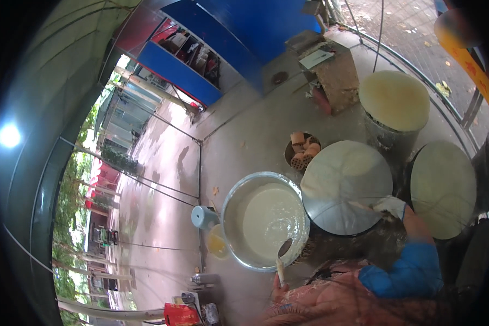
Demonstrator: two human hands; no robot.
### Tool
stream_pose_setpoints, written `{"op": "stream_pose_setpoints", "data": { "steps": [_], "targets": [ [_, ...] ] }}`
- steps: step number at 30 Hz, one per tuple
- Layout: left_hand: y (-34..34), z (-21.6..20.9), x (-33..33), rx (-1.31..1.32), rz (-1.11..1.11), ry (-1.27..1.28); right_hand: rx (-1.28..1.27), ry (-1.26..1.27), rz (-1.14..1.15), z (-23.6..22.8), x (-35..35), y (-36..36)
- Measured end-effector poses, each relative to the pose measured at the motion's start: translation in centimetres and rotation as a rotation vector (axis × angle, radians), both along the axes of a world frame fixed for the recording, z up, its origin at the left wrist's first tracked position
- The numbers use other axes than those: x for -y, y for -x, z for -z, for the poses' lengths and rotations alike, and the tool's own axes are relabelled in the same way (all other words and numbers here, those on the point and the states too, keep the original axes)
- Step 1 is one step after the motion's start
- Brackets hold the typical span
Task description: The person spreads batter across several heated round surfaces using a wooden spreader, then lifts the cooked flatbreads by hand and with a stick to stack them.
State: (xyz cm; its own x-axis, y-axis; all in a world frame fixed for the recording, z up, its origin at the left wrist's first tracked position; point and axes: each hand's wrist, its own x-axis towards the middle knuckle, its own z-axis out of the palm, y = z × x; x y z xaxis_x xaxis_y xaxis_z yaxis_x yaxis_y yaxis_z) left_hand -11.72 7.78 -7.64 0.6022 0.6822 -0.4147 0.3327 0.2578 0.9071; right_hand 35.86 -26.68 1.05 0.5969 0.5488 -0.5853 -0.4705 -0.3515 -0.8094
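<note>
A large metal basin (231, 247) holds pale, wet batter (271, 209). My left hand (280, 292), at the basin's near side, is closed round the light handle of a ladle (281, 269), whose dark bowl rests over the batter by the rim. To the right stands a round griddle (348, 187), with a thin pale film over part of its grey top. My right hand (391, 206), in a white glove below a blue sleeve, is closed on a thin pale spreader (359, 205) at the griddle's right edge. Its exact shape is blurred.
Pale yellow rounds cover a far griddle (394, 103) and a right griddle (443, 190). Perforated clay-coloured briquettes (304, 155) fill a container behind the middle griddle. A light-blue stool (204, 217) and a yellowish tub (218, 242) stand left of the basin. Farther back is a cardboard box (337, 76).
</note>
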Motion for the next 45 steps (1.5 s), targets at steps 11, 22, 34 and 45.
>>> {"op": "stream_pose_setpoints", "data": {
  "steps": [11,22,34,45],
  "targets": [
    [2.8,0.5,1.0,-0.212,0.063,-0.261,0.036,0.185,-0.178,-1.9,-3.8,-5.6],
    [3.8,-1.3,2.2,-0.137,-0.082,-0.061,0.135,0.108,-0.023,2.5,-5.9,-11.2],
    [4.3,-5.7,5.2,-0.216,-0.221,0.000,0.200,0.081,-0.227,-3.0,-1.4,-7.9],
    [8.3,-6.1,-1.0,-0.283,-0.025,-0.109,1.164,0.000,-0.807,-1.5,15.7,6.4]
  ]
}}
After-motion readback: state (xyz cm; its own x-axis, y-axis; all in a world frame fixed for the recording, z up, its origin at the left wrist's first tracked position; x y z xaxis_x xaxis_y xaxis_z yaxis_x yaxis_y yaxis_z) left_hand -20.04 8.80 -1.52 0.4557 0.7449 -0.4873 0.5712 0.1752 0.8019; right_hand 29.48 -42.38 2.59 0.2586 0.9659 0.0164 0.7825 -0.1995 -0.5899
